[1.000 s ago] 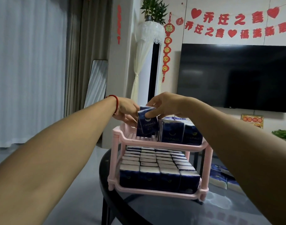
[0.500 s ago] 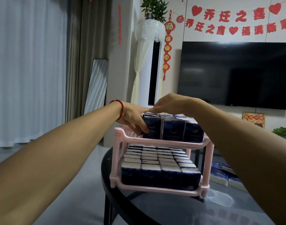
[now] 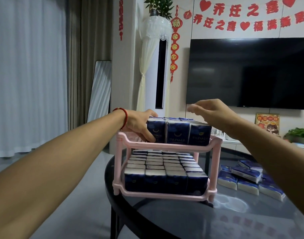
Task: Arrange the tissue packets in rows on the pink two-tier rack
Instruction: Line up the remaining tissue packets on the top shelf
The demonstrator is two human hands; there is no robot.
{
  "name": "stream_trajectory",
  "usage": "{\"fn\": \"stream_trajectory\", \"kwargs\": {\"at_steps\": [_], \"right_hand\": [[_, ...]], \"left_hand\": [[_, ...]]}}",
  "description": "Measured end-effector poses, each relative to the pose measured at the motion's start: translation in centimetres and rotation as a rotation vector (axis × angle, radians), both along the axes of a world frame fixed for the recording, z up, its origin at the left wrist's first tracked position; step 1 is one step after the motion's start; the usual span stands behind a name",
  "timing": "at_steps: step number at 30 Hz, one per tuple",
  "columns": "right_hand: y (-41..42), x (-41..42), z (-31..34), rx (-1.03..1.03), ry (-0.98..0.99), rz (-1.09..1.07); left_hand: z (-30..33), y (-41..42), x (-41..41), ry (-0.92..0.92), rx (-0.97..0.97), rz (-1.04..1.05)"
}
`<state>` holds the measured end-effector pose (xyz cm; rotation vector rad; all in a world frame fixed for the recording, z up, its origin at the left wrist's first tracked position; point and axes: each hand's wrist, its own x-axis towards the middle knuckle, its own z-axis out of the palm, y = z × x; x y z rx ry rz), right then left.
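Note:
The pink two-tier rack point(image 3: 165, 147) stands on a dark round glass table point(image 3: 199, 221). Its lower tier is packed with rows of dark blue tissue packets point(image 3: 165, 171). On the upper tier, blue packets point(image 3: 178, 134) stand upright in rows, leaving a bare strip at the left. My left hand point(image 3: 139, 125) presses against the leftmost upper packet point(image 3: 157, 131), thumb on top and fingers on its front. My right hand point(image 3: 210, 111) hovers above the upper packets, fingers apart and holding nothing.
A loose pile of tissue packets point(image 3: 248, 178) lies on the table right of the rack. Behind are a dark wall-mounted TV point(image 3: 248, 73), a white standing air conditioner point(image 3: 156, 66) and grey curtains at the left.
The packet held by both hands a second ago now stands in the upper row at the left. My right hand has let go and lifted up to the right.

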<state>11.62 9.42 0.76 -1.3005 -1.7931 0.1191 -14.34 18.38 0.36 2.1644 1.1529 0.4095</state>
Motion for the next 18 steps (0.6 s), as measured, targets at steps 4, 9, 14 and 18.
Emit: {"fn": "stream_trajectory", "kwargs": {"at_steps": [4, 9, 14, 18], "right_hand": [[-1.7, 2.1, -1.1, 0.035, 0.061, 0.020], [-2.3, 3.7, -2.7, 0.036, 0.075, 0.011], [-2.5, 4.6, -3.9, 0.037, 0.048, 0.006], [-2.8, 6.1, -4.8, 0.021, 0.059, -0.006]], "left_hand": [[0.1, -0.4, 0.0, -0.008, -0.035, -0.002], [0.7, -1.2, 0.1, -0.027, -0.063, 0.025], [1.2, -2.0, 0.2, -0.023, -0.064, 0.050], [1.5, -2.5, -0.2, -0.008, -0.075, 0.038]]}}
